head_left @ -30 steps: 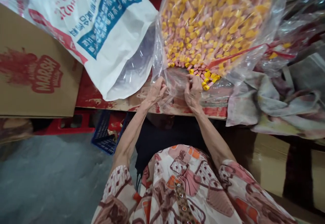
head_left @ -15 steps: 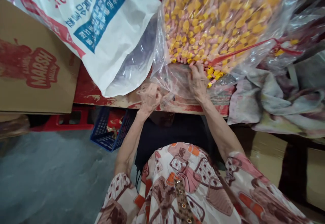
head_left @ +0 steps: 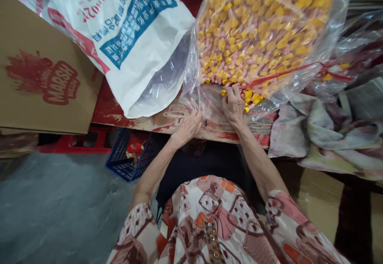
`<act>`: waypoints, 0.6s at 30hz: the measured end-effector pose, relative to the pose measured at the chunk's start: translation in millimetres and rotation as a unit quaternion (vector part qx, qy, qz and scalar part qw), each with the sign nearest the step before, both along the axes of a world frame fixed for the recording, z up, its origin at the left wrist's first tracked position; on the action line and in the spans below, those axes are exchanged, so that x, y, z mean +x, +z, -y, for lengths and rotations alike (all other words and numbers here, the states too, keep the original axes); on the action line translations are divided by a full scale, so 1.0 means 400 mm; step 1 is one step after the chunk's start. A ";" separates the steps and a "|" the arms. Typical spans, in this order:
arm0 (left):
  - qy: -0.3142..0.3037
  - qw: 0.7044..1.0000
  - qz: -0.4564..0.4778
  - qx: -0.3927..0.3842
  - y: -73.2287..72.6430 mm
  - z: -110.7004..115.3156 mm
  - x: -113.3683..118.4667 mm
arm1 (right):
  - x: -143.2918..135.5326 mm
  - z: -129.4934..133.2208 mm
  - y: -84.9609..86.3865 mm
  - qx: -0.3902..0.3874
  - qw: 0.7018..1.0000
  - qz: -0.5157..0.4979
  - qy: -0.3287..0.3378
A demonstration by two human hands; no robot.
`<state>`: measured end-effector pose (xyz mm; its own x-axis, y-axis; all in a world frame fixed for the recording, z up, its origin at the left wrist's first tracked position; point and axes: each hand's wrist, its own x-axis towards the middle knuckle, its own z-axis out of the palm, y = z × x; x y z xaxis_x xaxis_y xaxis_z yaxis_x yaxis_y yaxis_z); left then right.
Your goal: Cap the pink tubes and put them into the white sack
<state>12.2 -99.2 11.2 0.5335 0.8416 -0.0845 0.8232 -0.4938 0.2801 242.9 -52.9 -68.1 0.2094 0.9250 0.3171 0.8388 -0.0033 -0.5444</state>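
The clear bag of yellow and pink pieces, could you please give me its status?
Right hand at near pieces; clear bag full beyond. Left hand by table edge, grip unclear. Red tie across bag.

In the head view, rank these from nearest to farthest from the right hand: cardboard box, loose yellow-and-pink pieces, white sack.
From the right hand:
1. Loose yellow-and-pink pieces: right at its fingertips, by the clear bag's mouth.
2. White sack: to the left, past the clear bag's edge.
3. Cardboard box: far left, beyond the sack.
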 end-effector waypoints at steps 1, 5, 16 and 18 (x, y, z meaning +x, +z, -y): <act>0.012 0.999 0.041 0.000 0.002 -0.012 -0.008 | 0.002 0.003 0.001 0.022 1.000 -0.010 0.008; 0.120 0.956 0.266 -0.039 -0.003 -0.052 -0.029 | 0.000 0.008 0.006 0.025 0.999 -0.035 0.031; 0.283 0.629 0.641 -0.336 -0.036 -0.057 0.044 | -0.115 0.016 0.114 -0.041 0.686 -0.710 0.154; 0.278 0.627 0.648 -0.331 -0.039 -0.053 0.037 | -0.146 0.025 0.114 -0.053 0.680 -0.714 0.157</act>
